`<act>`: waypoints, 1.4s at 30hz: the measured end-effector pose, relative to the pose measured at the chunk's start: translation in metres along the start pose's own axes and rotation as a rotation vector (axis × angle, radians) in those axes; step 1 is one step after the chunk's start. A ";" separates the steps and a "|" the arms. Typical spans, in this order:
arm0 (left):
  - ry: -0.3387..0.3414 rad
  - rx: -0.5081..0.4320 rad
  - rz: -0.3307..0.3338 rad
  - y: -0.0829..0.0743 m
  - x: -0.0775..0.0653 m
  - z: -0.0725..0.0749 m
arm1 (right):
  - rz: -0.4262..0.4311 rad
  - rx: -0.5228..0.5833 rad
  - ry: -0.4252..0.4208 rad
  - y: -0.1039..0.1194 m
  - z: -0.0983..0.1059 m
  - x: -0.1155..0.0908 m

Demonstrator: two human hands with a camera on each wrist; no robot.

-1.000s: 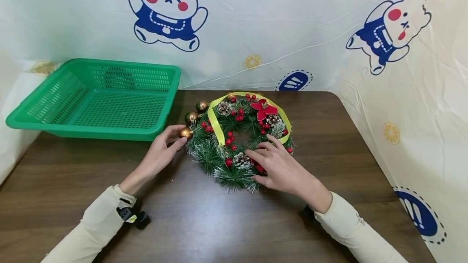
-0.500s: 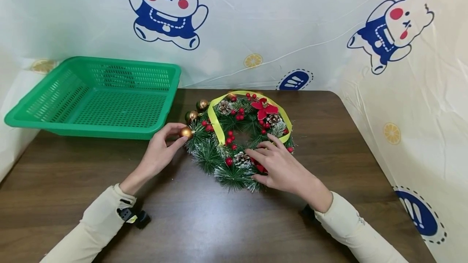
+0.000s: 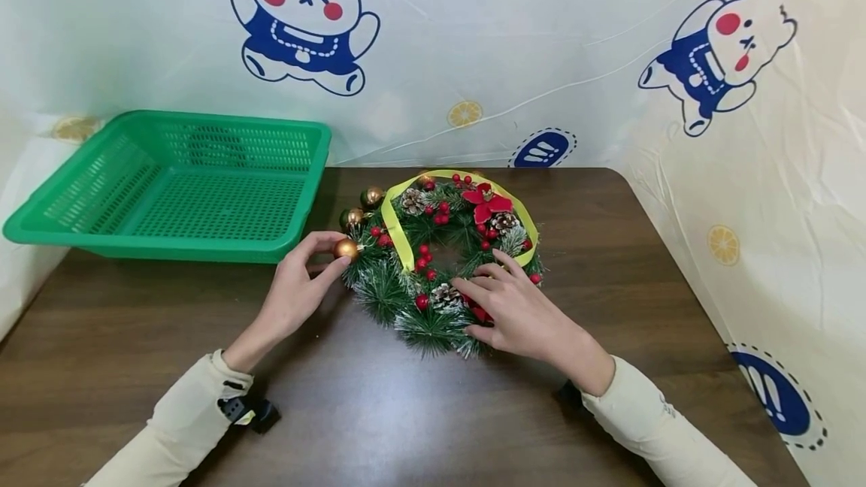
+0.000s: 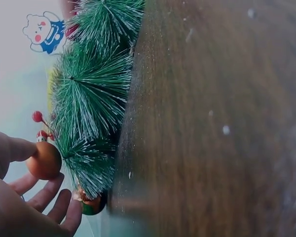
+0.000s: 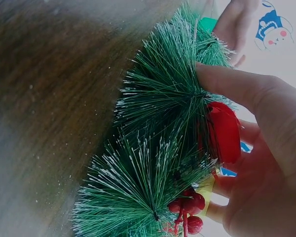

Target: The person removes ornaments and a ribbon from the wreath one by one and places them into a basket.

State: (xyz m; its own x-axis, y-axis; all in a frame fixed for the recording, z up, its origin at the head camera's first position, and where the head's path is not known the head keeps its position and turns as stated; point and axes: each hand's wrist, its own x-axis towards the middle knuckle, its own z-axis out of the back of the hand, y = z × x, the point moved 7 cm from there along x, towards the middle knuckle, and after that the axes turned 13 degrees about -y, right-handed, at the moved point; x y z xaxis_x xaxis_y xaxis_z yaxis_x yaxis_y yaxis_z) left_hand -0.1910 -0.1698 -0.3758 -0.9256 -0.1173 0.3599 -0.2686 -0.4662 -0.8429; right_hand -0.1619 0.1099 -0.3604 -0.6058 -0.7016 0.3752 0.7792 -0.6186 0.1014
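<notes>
A green Christmas wreath (image 3: pixel 382 293) with red berries, pinecones and red flowers lies on the brown table. My left hand (image 3: pixel 294 288) pinches a gold ball ornament (image 3: pixel 346 249) between thumb and fingers at the wreath's left edge. In the left wrist view, the ball (image 4: pixel 44 161) sits close beside the pine needles, under a small cap. Two more gold balls (image 3: pixel 352 218) show along the wreath's left rim. My right hand (image 3: pixel 517 310) holds the wreath's near right side, thumb on the outer needles and fingers curled over a red flower (image 5: pixel 223 132), which it partly hides.
A green plastic basket (image 3: pixel 186 248) stands at the back left, close to the wreath. Yellow ribbon (image 3: pixel 399 235) loops across the wreath's top. Behind the table (image 3: pixel 379 412) hangs a white sheet (image 3: pixel 433 36) printed with cartoon bears.
My left hand and the gold ball have shifted very slightly toward the wreath. The right hand and the wreath have stayed in place.
</notes>
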 end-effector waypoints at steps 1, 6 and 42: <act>-0.005 -0.003 -0.002 0.000 -0.001 0.000 | 0.001 0.000 -0.001 0.000 0.000 0.000; -0.025 -0.012 -0.012 -0.002 -0.002 0.000 | 0.008 -0.007 -0.011 0.001 0.000 0.000; -0.105 0.022 -0.040 -0.023 0.013 -0.004 | -0.009 0.011 -0.009 -0.002 -0.001 0.000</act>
State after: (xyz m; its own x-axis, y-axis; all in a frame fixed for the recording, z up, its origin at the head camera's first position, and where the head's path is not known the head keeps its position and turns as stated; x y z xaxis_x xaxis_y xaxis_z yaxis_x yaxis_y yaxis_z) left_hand -0.1983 -0.1572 -0.3530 -0.8809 -0.1885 0.4342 -0.2982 -0.4913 -0.8184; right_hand -0.1634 0.1105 -0.3620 -0.6109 -0.6929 0.3830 0.7757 -0.6207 0.1145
